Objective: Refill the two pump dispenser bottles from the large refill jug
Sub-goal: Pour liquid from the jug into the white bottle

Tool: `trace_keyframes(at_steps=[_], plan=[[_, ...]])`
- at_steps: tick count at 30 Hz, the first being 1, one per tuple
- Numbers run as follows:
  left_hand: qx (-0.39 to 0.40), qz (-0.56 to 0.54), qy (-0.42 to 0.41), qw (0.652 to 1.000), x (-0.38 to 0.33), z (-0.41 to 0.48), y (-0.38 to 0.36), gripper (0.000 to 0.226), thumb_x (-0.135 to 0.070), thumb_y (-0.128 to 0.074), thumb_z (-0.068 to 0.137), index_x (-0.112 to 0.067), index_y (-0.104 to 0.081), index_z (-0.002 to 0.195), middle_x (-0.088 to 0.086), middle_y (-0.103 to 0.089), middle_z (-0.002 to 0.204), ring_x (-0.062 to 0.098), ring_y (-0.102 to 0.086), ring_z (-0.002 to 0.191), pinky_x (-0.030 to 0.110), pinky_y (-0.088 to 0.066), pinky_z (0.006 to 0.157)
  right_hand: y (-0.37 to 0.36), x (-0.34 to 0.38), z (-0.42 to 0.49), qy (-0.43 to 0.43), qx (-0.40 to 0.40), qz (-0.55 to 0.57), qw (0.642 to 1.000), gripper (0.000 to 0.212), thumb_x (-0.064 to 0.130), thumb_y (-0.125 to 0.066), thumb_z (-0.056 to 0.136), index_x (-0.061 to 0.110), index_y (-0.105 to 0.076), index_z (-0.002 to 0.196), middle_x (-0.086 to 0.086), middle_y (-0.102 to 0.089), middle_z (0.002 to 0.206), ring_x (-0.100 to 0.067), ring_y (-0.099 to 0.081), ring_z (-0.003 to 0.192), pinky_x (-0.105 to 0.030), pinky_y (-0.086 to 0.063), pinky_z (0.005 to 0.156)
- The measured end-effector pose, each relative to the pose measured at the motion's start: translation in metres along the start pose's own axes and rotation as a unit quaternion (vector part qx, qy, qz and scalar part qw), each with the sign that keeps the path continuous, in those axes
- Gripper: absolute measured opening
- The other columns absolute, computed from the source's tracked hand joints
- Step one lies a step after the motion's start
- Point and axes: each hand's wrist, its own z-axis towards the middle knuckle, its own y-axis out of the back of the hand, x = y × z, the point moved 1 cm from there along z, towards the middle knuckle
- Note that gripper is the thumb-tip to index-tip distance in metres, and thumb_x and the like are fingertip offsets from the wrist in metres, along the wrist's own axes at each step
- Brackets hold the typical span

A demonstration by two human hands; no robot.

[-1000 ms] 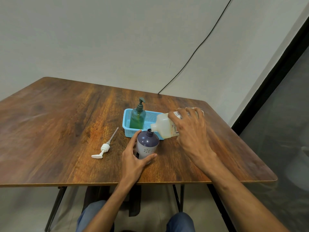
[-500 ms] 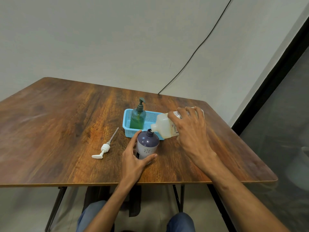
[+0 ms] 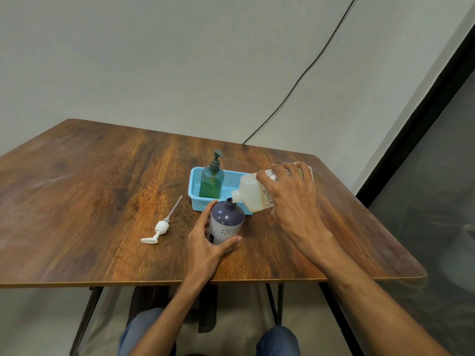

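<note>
A purple and white dispenser bottle [image 3: 226, 222] stands upright near the table's front edge with its neck uncapped. My left hand [image 3: 205, 246] grips its lower body from the left and front. My right hand [image 3: 293, 199] holds the whitish refill jug [image 3: 250, 192] tipped far over to the left, its spout right at the purple bottle's neck. Any flowing liquid is too small to make out. The removed white pump head [image 3: 160, 227] with its long tube lies flat on the table to the left. A green pump bottle [image 3: 212, 179], pump on, stands in a blue basket [image 3: 195, 191].
The wooden table [image 3: 90, 188] has its front edge close to my knees and a rounded right corner [image 3: 421, 274]. A black cable [image 3: 298, 80] runs down the wall behind the table. A dark glass panel [image 3: 437, 201] stands at the right.
</note>
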Motion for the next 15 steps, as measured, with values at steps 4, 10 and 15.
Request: trace_keyframes(at_steps=[4,10,15], plan=[[0.0,-0.003,-0.001,1.0,-0.001,-0.0004,-0.0002,0.103,-0.035,-0.094,0.063,-0.028,-0.043,0.152,-0.012,-0.054,0.146,-0.003,-0.053,0.129,0.009,-0.046,0.099,-0.0002,0.0,0.0005,0.003,-0.003,-0.006,1.0,0.061,0.017,-0.077,0.075,0.023,-0.056,0.131,-0.012,-0.06,0.128,-0.037,-0.05,0.121,-0.051,-0.028,0.108],[0.002,-0.005,0.001,1.0,-0.0021,-0.0009,-0.0001,0.104,-0.038,-0.093,0.062,-0.03,-0.042,0.151,-0.016,-0.054,0.142,-0.007,-0.053,0.128,0.005,-0.043,0.096,0.0029,0.0004,0.001,0.008,0.008,-0.009,1.0,0.058,0.02,-0.072,0.082,0.024,-0.051,0.136,-0.012,-0.056,0.135,-0.036,-0.046,0.126,-0.05,-0.025,0.111],[0.002,-0.001,0.0,1.0,-0.0008,-0.0008,0.0002,0.104,-0.038,-0.093,0.062,-0.032,-0.042,0.151,-0.016,-0.053,0.144,-0.008,-0.052,0.127,0.004,-0.043,0.095,0.0051,0.0007,0.0013,0.014,0.011,-0.01,1.0,0.056,0.02,-0.072,0.082,0.022,-0.053,0.134,-0.014,-0.055,0.135,-0.037,-0.046,0.127,-0.052,-0.025,0.113]])
